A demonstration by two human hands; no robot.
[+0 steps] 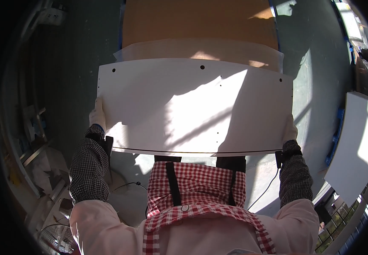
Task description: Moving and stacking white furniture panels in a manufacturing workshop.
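In the head view, I have the board [141, 106] in a two-handed grip in front of my body. My left hand [97, 114] is closed on its left short edge, a digit lying along the rim and pointing forward. My right hand [290, 128] clasps the right short edge; most of those fingers are hidden.

The board's long axis runs left to right, across me, and its broad white face is turned up toward the camera. Three larger dark holes line the long edge away from me; a thin dark line follows the long edge nearest me, in front of my checked apron [196, 178]. Sunlight falls in a bright patch on the middle.

Beyond the far edge lies brown cardboard [196, 23] with a translucent sheet [150, 49]; I cannot tell whether the board touches them. A white panel [356, 136] is well apart, to my right.
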